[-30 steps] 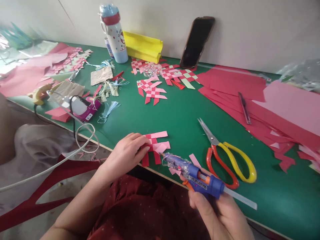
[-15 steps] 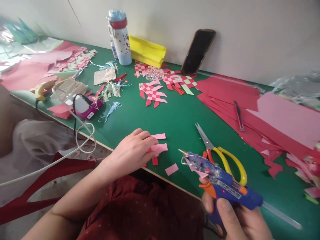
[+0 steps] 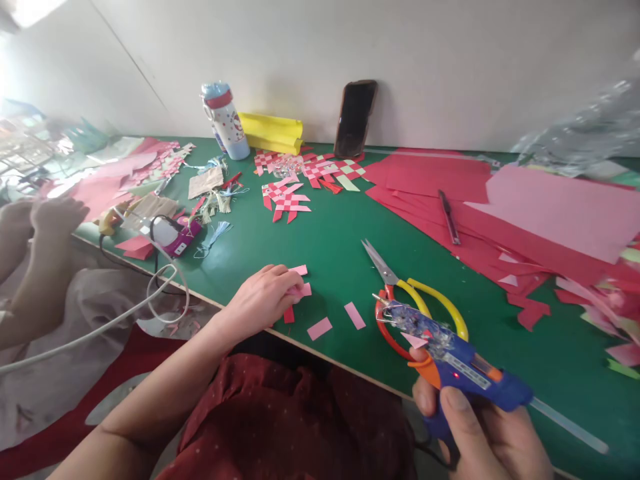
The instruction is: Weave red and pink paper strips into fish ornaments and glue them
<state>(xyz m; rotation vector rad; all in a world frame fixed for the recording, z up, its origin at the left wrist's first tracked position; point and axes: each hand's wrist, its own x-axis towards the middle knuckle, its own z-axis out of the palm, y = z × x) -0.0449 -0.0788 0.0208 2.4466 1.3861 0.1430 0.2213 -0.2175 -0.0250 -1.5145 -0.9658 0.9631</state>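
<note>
My right hand (image 3: 480,427) is wrapped round a blue hot glue gun (image 3: 457,363) with an orange trigger. A clear glue stick (image 3: 570,427) sticks out of its back end, and scraps of pink paper cling near its nozzle, which points left. At the table's front edge, the curled fingers of my left hand (image 3: 265,297) are pressed together on small pink and red paper strips (image 3: 304,289), partly hidden beneath them. Two loose pink strips (image 3: 320,328) lie between my hands. Scissors (image 3: 410,287) with red and yellow handles lie behind the glue gun, partly covered by it.
Woven red-and-pink paper fish (image 3: 287,200), a bottle (image 3: 225,120), folded yellow paper (image 3: 273,133) and a leaning phone (image 3: 355,119) are at the back. Red sheets (image 3: 415,190) and a cutter (image 3: 449,217) lie right. Another person's hands (image 3: 55,217) and a white cable (image 3: 90,343) are left.
The view has shifted, and another person's hands now show at the left. My glue gun has moved away from my left hand, uncovering a second loose pink strip. My left hand stays on the strips.
</note>
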